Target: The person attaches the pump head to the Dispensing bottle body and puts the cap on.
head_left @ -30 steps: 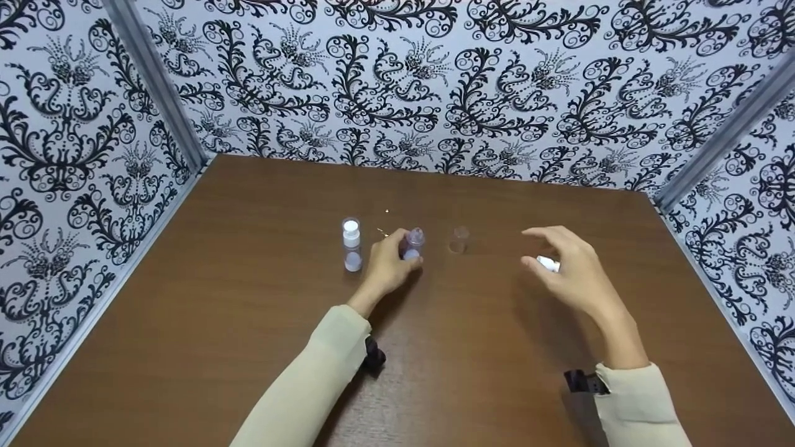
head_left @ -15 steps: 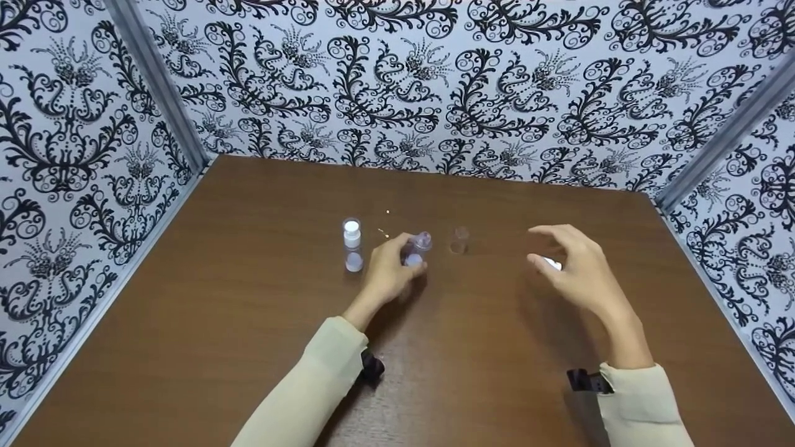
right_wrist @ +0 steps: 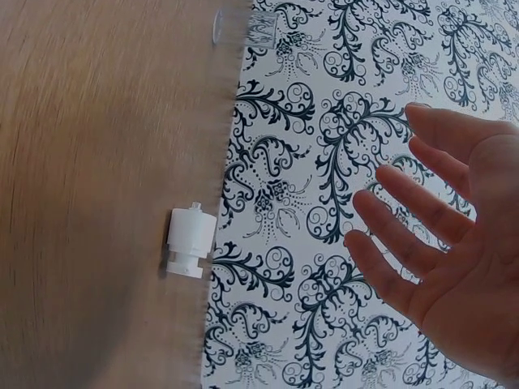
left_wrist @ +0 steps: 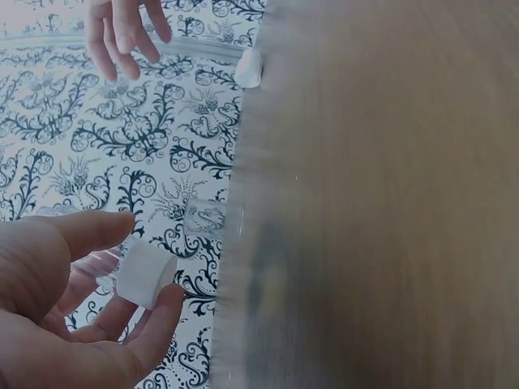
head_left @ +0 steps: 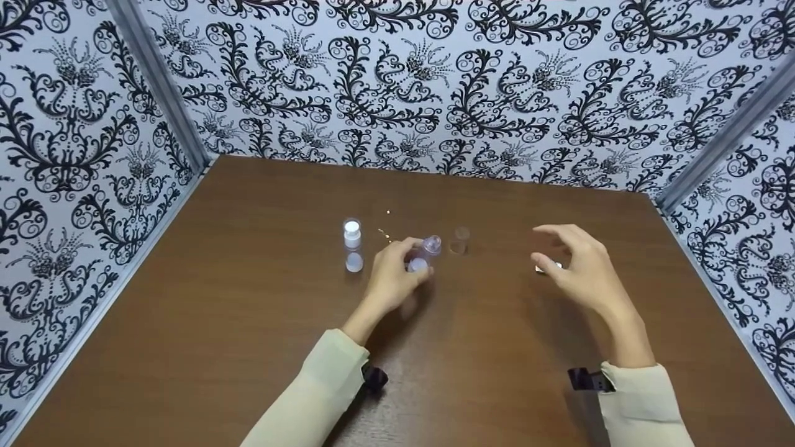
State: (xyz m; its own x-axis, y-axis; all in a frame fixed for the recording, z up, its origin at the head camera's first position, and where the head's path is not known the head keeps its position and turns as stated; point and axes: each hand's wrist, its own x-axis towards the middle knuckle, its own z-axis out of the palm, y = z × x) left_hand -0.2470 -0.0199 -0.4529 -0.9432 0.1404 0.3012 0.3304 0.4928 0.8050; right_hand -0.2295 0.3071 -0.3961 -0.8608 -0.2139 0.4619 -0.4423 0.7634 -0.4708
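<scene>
In the head view my left hand grips a small clear bottle, tilted with its open neck to the right. Its white bottom shows between thumb and fingers in the left wrist view. My right hand hovers with fingers spread and holds nothing. Below it, partly hidden in the head view, a white pump head lies on the table. A clear cap stands just right of the bottle. Left of my left hand, a second bottle with a white pump top stands upright.
A thin gold chain and a tiny bright speck lie behind my left hand. The brown table is bounded by patterned walls at the back and both sides.
My left hand has shifted slightly right and toward me, and the bottle in it has tipped further right. My right hand has drifted a little to the right, staying empty.
</scene>
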